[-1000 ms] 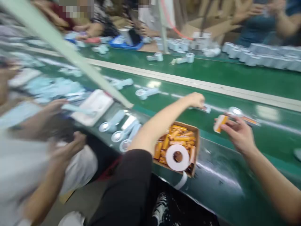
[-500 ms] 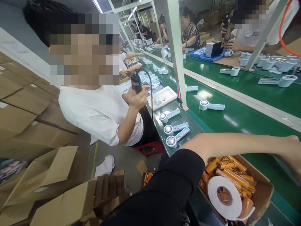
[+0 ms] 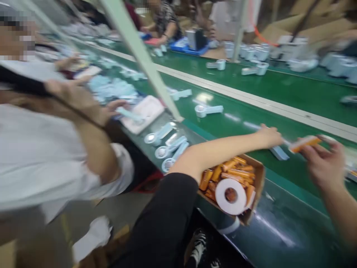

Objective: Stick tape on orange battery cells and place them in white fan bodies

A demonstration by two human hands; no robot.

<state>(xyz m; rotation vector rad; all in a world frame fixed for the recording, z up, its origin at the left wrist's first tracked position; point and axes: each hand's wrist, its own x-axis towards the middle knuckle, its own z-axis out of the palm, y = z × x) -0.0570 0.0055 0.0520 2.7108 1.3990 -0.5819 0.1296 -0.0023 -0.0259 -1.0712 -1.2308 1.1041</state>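
Observation:
My right hand (image 3: 326,160) is closed on an orange cylindrical battery (image 3: 305,143) with a whitish strip along its side. Across from it, above the green belt, my left hand (image 3: 270,137) has its fingers curled together. Something pale and thin shows between its fingertips and the battery, too blurred to name. Just below that hand, a light blue fan handle (image 3: 279,153) lies on the belt, its other end hidden. Under my left forearm stands a cardboard box (image 3: 259,186) of orange batteries (image 3: 237,173), with a white tape roll (image 3: 230,196) on top.
Several light blue handheld fans (image 3: 167,150) lie on the bench left of my arm. Another fan (image 3: 208,110) is on the belt. A slanted metal post (image 3: 150,74) rises beside a white tray (image 3: 147,111). A co-worker in a white shirt (image 3: 55,156) sits close at left.
The view has swung right and blurred. My right hand with the battery has come into sight. My left hand, earlier at the right edge, now shows fully near it.

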